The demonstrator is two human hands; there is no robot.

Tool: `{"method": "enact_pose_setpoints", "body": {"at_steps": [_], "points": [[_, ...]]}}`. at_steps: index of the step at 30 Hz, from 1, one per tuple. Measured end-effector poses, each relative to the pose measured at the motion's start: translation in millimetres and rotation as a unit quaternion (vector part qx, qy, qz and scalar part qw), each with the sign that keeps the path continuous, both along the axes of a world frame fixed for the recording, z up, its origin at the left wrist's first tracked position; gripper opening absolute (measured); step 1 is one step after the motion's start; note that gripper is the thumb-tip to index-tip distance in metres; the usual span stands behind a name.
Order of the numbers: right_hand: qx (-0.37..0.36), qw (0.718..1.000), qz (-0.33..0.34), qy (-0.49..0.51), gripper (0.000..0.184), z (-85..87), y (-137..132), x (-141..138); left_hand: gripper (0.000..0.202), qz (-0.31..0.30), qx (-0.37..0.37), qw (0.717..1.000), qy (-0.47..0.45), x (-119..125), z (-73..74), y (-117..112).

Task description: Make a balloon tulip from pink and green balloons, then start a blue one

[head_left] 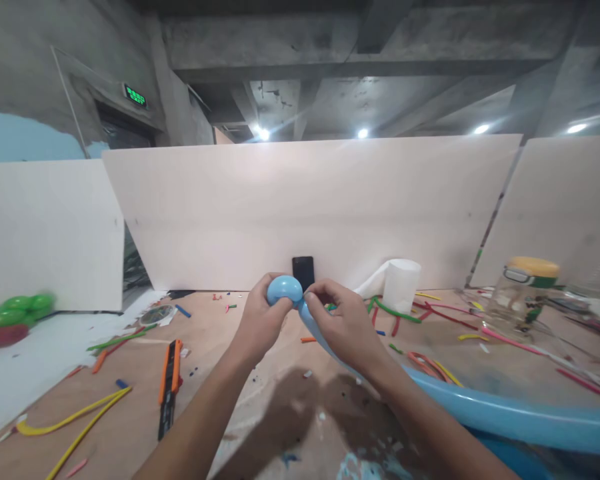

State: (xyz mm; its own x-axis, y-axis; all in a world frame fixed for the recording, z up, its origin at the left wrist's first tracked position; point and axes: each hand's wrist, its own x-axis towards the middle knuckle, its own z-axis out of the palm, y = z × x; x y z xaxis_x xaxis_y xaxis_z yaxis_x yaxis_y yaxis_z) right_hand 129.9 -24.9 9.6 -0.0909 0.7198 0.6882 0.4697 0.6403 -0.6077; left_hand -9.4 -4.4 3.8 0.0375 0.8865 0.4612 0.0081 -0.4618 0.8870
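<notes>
A long light-blue modelling balloon (485,402) runs from the right edge of the view, under my right forearm, up to my hands. At its near end a short round bubble stands out, wrapped by the fingers and thumb of my left hand (265,317). Just right of that bubble, my right hand (341,317) pinches the balloon with thumb and forefinger where it narrows. Both hands are closed on the balloon above the middle of the table. Behind them a black phone (303,271) leans against the white board.
A white paper roll (401,285) stands behind on the right, with a yellow-lidded jar (517,297) farther right. An orange-and-black utility knife (170,387) lies left. Deflated balloons, such as a yellow one (75,417), are scattered around. Green inflated balloons (17,310) sit far left.
</notes>
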Motion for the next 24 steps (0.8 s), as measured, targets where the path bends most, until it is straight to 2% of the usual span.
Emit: {"method": "enact_pose_setpoints", "body": {"at_steps": [3,8,12,14,16,18,21,24], "points": [[-0.011,1.0,0.012,-0.001,0.012,-0.1,-2.3,1.2,0.023,0.041,0.036,0.998,0.017,1.9,2.2,-1.0],[0.045,0.998,0.015,-0.038,0.01,-4.4,-3.4,-1.1,0.028,0.095,0.081,0.991,0.043,2.6,1.3,-0.9],[0.09,0.993,0.026,-0.069,0.011,-6.7,-6.0,-7.0,0.026,0.134,0.078,0.987,0.044,-0.1,-2.5,2.3],[0.102,0.992,0.028,-0.066,0.012,-5.2,-9.2,-8.8,0.027,0.12,0.064,0.991,0.016,-1.3,-5.4,5.1],[0.07,0.997,0.032,-0.031,0.011,-1.7,-12.1,-8.6,0.032,0.072,0.054,0.996,-0.02,-1.9,-8.5,8.0],[-0.006,0.998,0.049,0.025,0.013,2.7,-13.2,-6.5,0.036,0.017,0.053,0.998,-0.043,-2.1,-11.0,10.3],[-0.118,0.983,0.105,0.093,0.015,7.4,-10.7,-2.2,0.036,-0.031,0.062,0.996,-0.055,-2.5,-12.5,10.8],[-0.168,0.967,0.144,0.126,0.013,7.9,-5.8,1.4,0.03,-0.06,0.073,0.995,-0.036,-4.3,-10.2,8.1]]}}
